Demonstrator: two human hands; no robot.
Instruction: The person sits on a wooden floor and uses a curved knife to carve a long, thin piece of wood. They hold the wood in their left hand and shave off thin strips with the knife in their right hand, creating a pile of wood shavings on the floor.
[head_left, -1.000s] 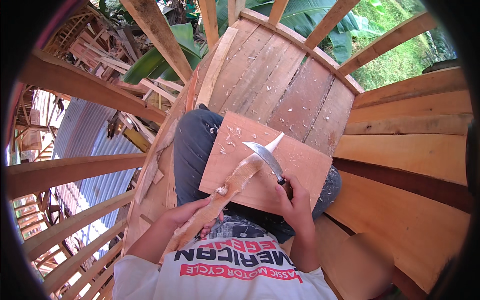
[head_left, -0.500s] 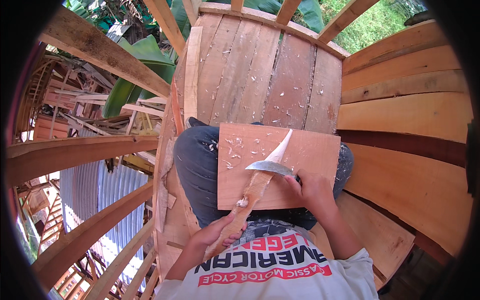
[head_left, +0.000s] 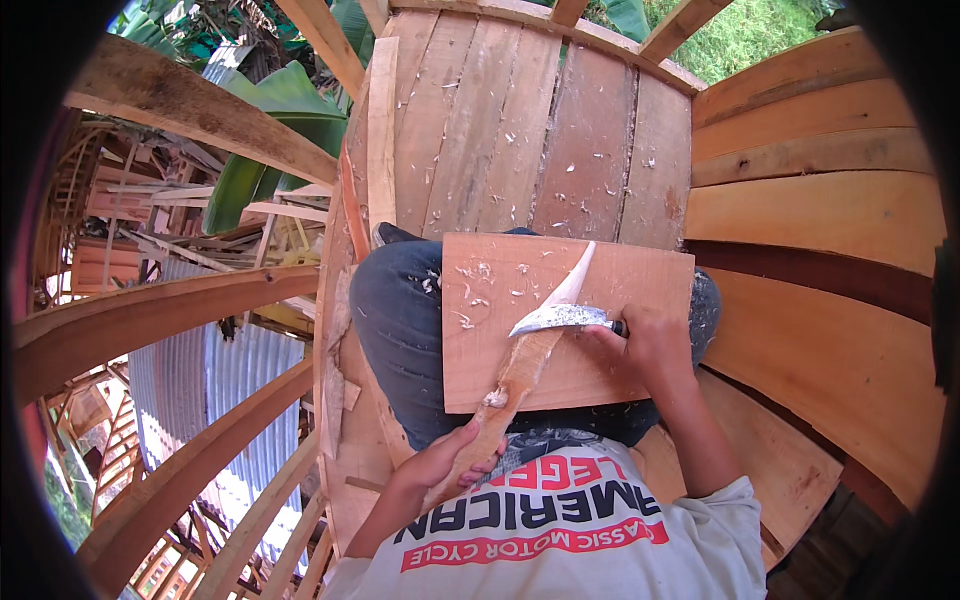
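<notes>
A flat wooden board (head_left: pixel 620 285) lies across my lap. On it rests a long wooden stick (head_left: pixel 520 375) with a pale, whittled point toward the far side. My left hand (head_left: pixel 450 465) grips the stick's near end by my belly. My right hand (head_left: pixel 645 345) holds a knife (head_left: pixel 555 318) by its dark handle, and the blade lies crosswise on the stick, just below the pointed part. Small shavings dot the board and my dark trousers (head_left: pixel 400 320).
I sit on a raised platform of wide wooden planks (head_left: pixel 530 120) strewn with chips. Curved wooden beams (head_left: pixel 160 310) run along the left, with corrugated metal roofing (head_left: pixel 210 380) far below. Stacked planks (head_left: pixel 820 200) rise on the right. Green leaves (head_left: pixel 270 150) show beyond.
The view has tilted so the board sits lower and squarer. The knife blade has moved along the stick toward its tip. Both hands keep their grips.
</notes>
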